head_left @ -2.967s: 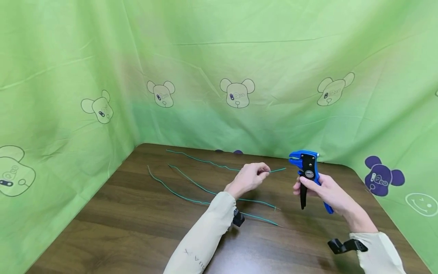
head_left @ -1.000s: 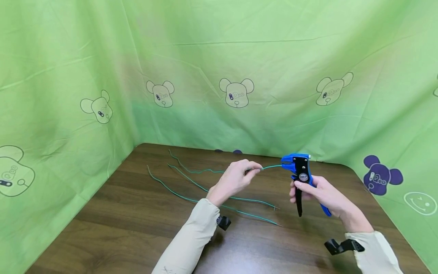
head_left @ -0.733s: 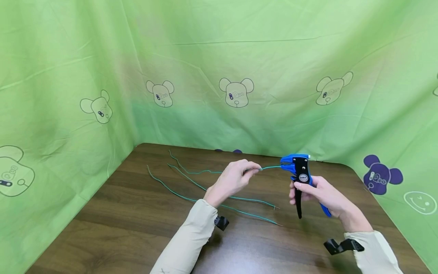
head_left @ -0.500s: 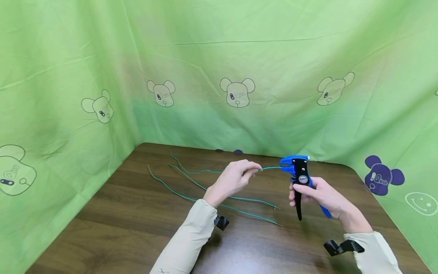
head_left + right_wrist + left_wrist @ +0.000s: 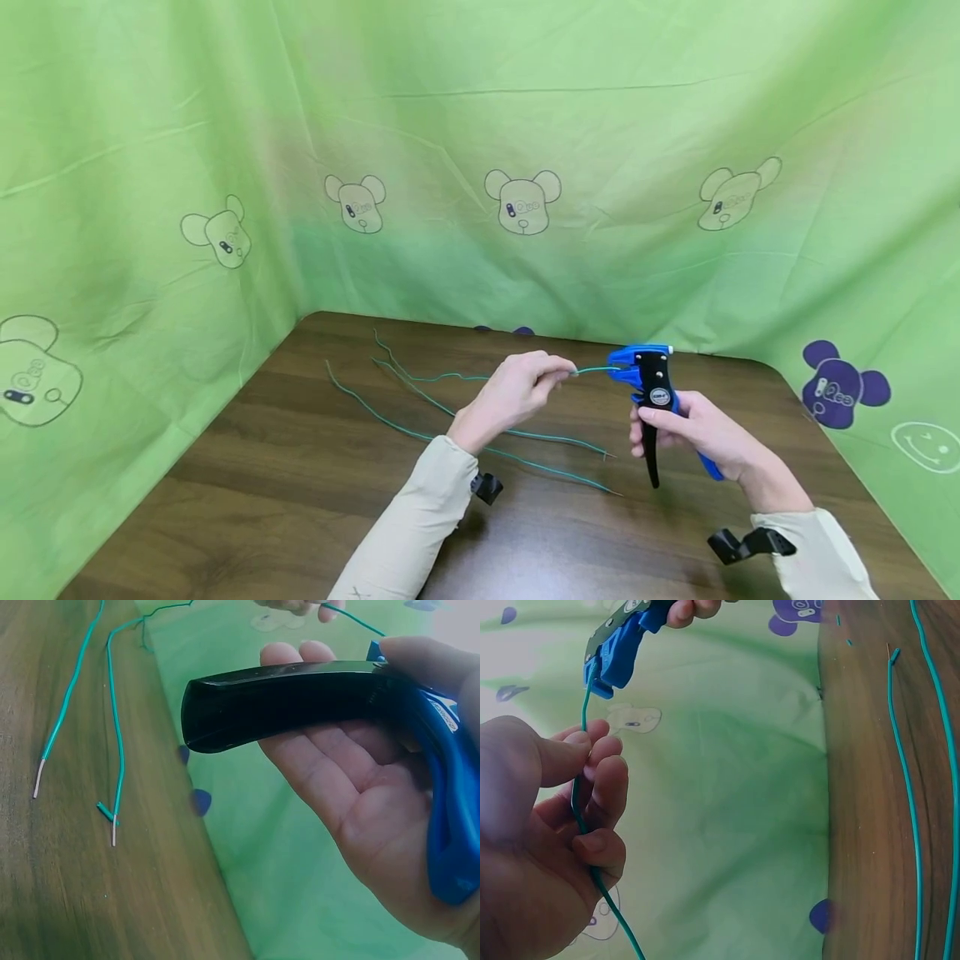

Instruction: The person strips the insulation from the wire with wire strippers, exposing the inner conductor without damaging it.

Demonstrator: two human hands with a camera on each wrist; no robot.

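My left hand (image 5: 513, 387) pinches a thin green wire (image 5: 592, 369) between thumb and fingertips, close to its right end. In the left wrist view the wire (image 5: 583, 712) runs up from the thumb into the blue jaws of a wire stripper (image 5: 619, 652). My right hand (image 5: 705, 429) holds that blue and black wire stripper (image 5: 654, 367) upright, thumb on the black handle (image 5: 277, 697) and fingers behind it. Its handles are spread apart. The wire's far end is hidden inside the jaws, and its tail trails left onto the table.
Two more green wires (image 5: 558, 438) (image 5: 562, 474) lie on the brown wooden table (image 5: 262, 500), their right ends bare metal. A short green piece of insulation (image 5: 105, 811) sits at one bare end. Green printed cloth (image 5: 450, 275) hangs behind and at both sides.
Since three seconds ago my left hand has drawn the wire leftward, and the stripper has come left and down, so the wire's end now sits in its jaws. Recently the stripper edges further left.
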